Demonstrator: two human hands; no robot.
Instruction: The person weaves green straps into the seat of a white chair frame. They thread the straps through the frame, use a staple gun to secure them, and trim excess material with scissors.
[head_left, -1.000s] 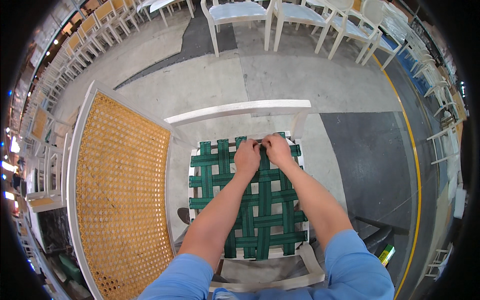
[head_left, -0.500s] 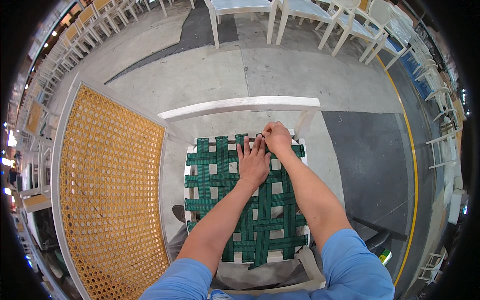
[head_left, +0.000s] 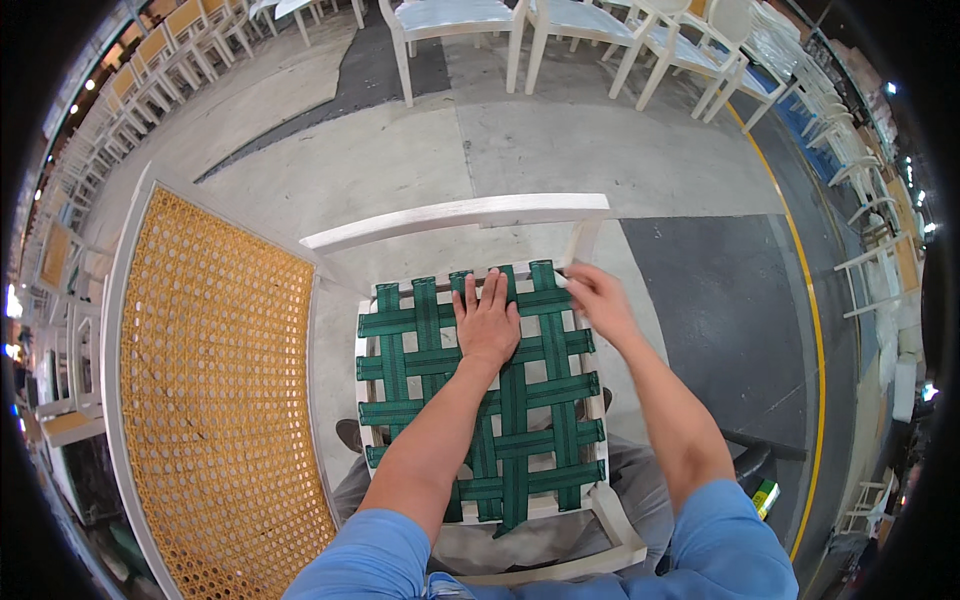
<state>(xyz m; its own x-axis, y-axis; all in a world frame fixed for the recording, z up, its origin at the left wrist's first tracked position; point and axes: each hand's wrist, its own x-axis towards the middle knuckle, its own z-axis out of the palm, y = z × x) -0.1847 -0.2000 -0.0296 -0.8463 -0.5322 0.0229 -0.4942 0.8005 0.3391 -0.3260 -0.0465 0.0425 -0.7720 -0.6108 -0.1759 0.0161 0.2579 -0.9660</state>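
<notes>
In front of me is a white chair whose seat is woven from dark green straps, crossing with square gaps between them. Its back, a tan cane panel in a white frame, rises on the left. My left hand lies flat on the webbing near the far edge, fingers stretched out and holding nothing. By the seat's far right corner, my right hand has thumb and fingers pinched together, just right of the last strap's end. What sits between those fingertips, if anything, is too small and blurred to tell.
Several white chairs stand across the far side, and more line the left and right. A yellow line runs along the floor at right. A green and yellow package lies near my right elbow. My shoe shows beside the seat.
My right hand has moved off the seat's far edge, rightward to the corner, uncovering the last strap's end. My left hand stays flat on the webbing. The whole view has shifted slightly.
</notes>
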